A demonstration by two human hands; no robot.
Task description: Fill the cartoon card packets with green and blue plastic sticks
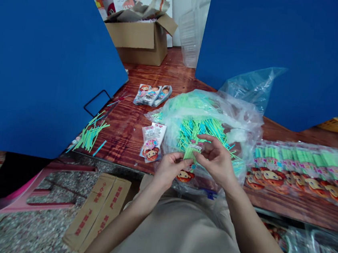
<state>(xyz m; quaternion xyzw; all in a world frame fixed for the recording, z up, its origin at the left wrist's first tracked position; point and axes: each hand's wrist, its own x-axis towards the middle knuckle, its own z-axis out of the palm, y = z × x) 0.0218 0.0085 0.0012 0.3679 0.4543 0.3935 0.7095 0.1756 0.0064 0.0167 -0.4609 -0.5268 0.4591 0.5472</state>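
Both hands meet at a small printed packet [185, 175] with a cartoon face and a bundle of thin light-green sticks [191, 152] in it. My left hand [168, 170] is closed on the packet's left side, thumb toward the sticks. At its upper right, my right hand [216, 160] pinches the packet's top edge between thumb and fingers. Right behind them lies a large clear plastic bag [245, 114], open, full of loose green and blue sticks [206, 127]. Flat printed packets [152, 144] lie just left of the bag.
More printed packets [152, 95] lie farther back. Filled packets [300, 170] overlap in a row at right. Loose sticks [88, 136] lie near the left table edge. An open cardboard box [140, 39] stands behind. Large blue areas hide both sides. A pink stool [33, 192] stands below left.
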